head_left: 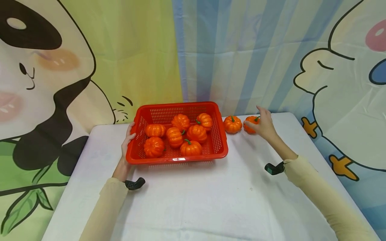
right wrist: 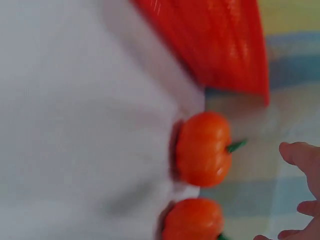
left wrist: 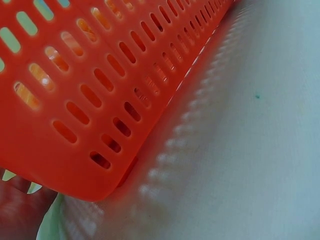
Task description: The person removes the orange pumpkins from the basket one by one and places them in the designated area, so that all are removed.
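Observation:
A red plastic basket (head_left: 178, 159) with slotted walls holds several small orange pumpkins (head_left: 190, 148) with green stems. My left hand (head_left: 126, 142) grips the basket at its left side, fingertips at the rim; the left wrist view has part of that hand (left wrist: 22, 207) beside the slotted wall. To the right of the basket, two more pumpkins sit on the table: one nearer the basket (head_left: 232, 124) and one farther right (head_left: 251, 124). Over the farther pumpkin, my right hand (head_left: 264, 124) is spread, thumb and fingers apart, holding nothing.
A white cloth covers the table (head_left: 196, 197). Close behind it hangs a printed curtain (head_left: 229, 60), with a cartoon panda on the left and a white cartoon animal on the right. Each wrist carries a small black camera (head_left: 135, 183).

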`<state>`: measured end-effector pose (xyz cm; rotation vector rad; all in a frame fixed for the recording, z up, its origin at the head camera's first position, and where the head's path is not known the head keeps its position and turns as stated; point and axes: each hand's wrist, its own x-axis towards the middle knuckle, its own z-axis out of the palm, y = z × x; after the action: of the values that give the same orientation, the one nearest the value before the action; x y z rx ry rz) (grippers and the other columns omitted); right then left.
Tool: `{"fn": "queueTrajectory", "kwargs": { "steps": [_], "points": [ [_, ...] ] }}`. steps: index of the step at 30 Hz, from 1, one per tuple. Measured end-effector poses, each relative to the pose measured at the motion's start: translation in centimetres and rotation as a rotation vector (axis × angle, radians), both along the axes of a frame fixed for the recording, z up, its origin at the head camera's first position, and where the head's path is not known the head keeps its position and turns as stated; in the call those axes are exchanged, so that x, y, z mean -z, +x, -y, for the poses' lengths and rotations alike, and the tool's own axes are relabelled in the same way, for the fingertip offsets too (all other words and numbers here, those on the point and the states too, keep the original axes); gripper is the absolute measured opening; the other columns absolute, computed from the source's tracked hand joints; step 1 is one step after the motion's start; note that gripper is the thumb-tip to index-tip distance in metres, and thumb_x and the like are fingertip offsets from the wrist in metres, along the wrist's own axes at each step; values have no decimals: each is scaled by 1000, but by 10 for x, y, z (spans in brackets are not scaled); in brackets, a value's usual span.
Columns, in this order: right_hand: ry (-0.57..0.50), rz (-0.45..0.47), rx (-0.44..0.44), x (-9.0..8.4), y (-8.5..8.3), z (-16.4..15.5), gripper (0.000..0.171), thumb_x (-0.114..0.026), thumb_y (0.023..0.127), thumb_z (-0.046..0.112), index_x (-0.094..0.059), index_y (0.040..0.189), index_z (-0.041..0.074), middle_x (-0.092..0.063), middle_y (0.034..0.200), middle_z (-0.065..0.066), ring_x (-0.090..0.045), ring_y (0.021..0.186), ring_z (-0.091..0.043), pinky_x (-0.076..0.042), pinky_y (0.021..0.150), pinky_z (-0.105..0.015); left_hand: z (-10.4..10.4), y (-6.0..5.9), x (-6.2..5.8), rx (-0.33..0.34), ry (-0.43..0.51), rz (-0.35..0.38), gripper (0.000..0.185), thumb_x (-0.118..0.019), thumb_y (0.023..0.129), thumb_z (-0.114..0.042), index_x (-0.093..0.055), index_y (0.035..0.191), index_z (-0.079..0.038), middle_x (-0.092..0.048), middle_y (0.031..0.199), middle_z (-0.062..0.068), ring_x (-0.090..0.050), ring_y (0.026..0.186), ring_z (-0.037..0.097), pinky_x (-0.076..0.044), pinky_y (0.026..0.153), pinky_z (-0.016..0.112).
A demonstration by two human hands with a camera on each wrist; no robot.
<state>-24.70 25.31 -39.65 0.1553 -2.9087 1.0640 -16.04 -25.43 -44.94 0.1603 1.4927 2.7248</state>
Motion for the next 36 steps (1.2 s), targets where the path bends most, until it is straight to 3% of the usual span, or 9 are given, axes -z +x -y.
{"fn": "queueTrajectory", "kwargs": {
  "steps": [5,7,12,18,25,36],
  "points": [
    [-33,-3,-143,-26,27,24,74,-67,89,18,-28,148,-4,-25,151,-31,-26,139,-48,-26,111,-66,0,1,0,-2,-26,8,56,-13,102,-11,-5,155,-26,-6,161,1,-19,139,22,-35,112,28],
    [-46,-7,-201,-33,38,32,71,-69,88,17,-32,146,-4,-31,149,-30,-30,137,-46,-31,109,-65,0,1,0,-1,-32,10,56,-13,102,-12,-5,155,-27,-6,161,1,-18,140,22,-34,113,28],
    [-144,83,-280,-44,64,51,71,-71,88,18,-35,147,2,-35,148,-23,-41,133,-43,-45,102,-55,0,1,-1,0,-26,17,56,-13,102,-11,-5,155,-27,-6,161,1,-17,141,22,-34,113,28],
    [-224,195,-346,-55,85,66,73,-71,88,19,-34,149,7,-32,154,-17,-44,134,-41,-50,97,-48,-1,2,-2,6,-2,27,56,-13,102,-11,-5,155,-27,-5,161,0,-16,141,22,-33,114,28],
    [-296,253,-427,-58,94,79,69,-70,88,15,-36,146,4,-35,152,-17,-41,137,-40,-51,96,-47,-2,1,-5,15,27,23,55,-13,102,-11,-5,154,-26,-5,161,1,-14,141,23,-36,111,27],
    [-220,363,-434,-56,98,97,66,-69,89,27,-39,147,16,-38,152,-14,-45,134,-40,-53,94,-48,-2,2,-5,22,36,22,55,-13,102,-11,-4,154,-25,-3,162,2,-15,141,23,-39,109,27]
  ]
}}
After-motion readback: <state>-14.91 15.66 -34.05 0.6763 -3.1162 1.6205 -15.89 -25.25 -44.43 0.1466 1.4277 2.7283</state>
